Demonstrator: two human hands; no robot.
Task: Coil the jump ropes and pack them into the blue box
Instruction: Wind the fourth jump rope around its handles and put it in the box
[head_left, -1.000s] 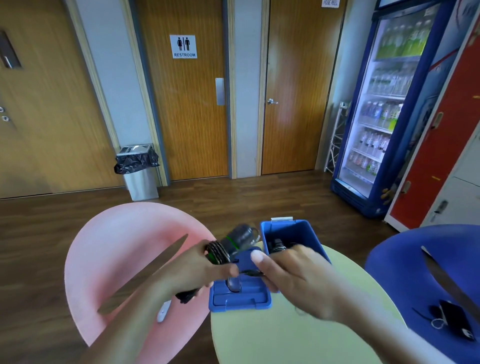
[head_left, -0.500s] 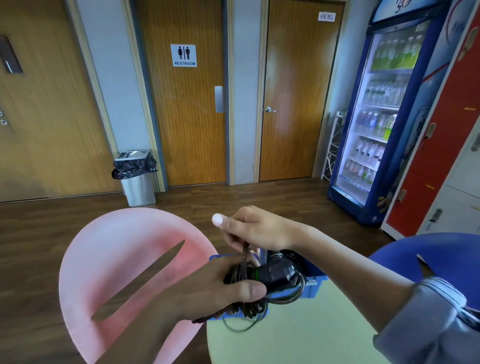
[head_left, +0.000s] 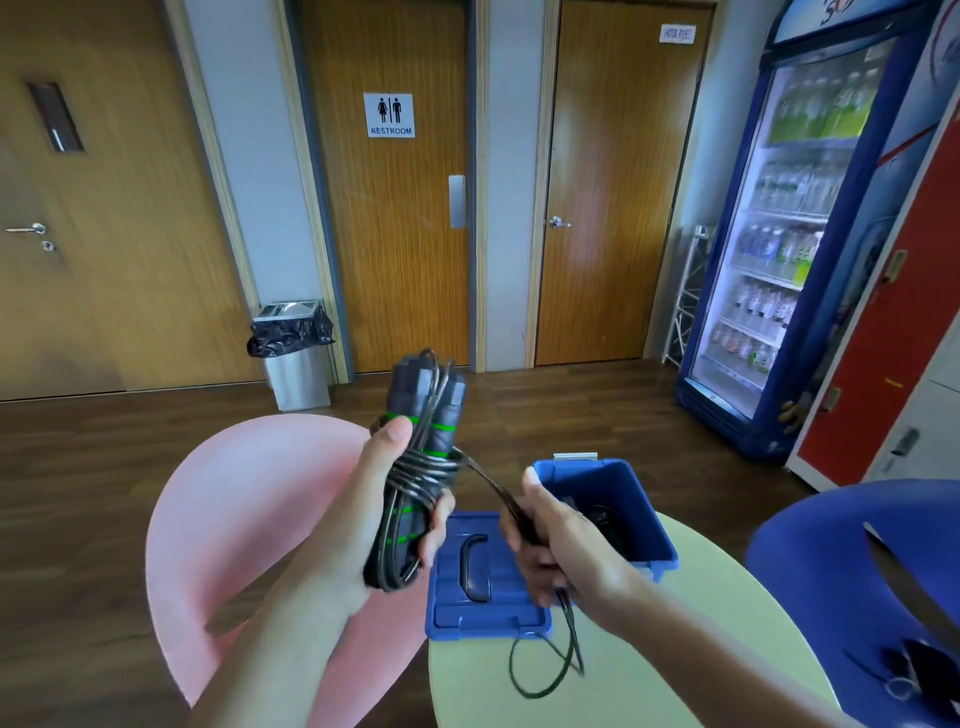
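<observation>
My left hand (head_left: 387, 514) grips a black jump rope (head_left: 423, 452) with green-ringed handles, held upright, its cord wound several times around the two handles. My right hand (head_left: 558, 545) is closed on the loose end of that cord, which runs taut from the bundle to my fist and then loops down onto the table. The open blue box (head_left: 647, 514) stands just behind my right hand, with dark coiled rope inside, partly hidden. Its blue lid (head_left: 485, 613) lies flat on the table to the box's left, below my hands.
The round pale-green table (head_left: 675, 649) has a pink chair (head_left: 234, 519) on its left and a blue chair (head_left: 857, 571) with small dark items on its right. A bin, wooden doors and a drinks fridge stand beyond.
My left hand has lifted and turned the bundled handles upright. My right hand dropped from above the bundle to beside the box, pulling the loose cord out to the right.
</observation>
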